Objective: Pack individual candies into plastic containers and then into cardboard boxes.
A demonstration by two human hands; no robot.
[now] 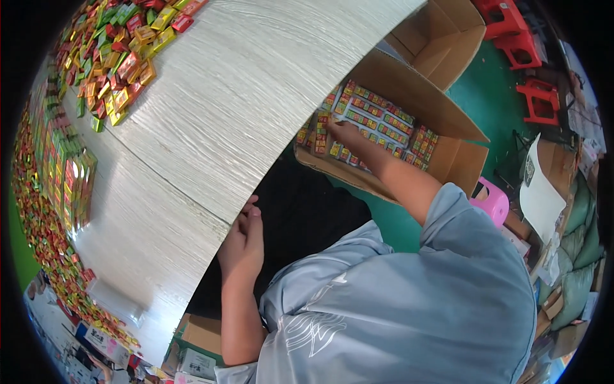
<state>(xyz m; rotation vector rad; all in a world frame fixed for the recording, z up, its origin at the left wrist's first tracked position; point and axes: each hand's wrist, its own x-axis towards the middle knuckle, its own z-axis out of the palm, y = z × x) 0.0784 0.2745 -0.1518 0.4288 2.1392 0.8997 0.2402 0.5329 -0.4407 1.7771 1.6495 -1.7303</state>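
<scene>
My right hand (344,132) reaches down into an open cardboard carton (448,114) on the right. Its fingers are closed at the end of a clear-wrapped pack of small coloured boxes (322,133), near the carton's left side. More wrapped packs (377,121) in red, yellow and green lie in rows inside. At the table's edge, over my dark-clothed lap, rests my left hand (246,238). The table's edge partly hides its fingers, so whether they hold anything does not show.
On the pale wood-grain table (211,96) lies a heap of loose small boxes (121,61). Stacked wrapped packs (77,185) stand at its left. Another carton (438,41) sits beyond the first one. Red stools (540,101) and a pink stool (491,203) stand on the green floor.
</scene>
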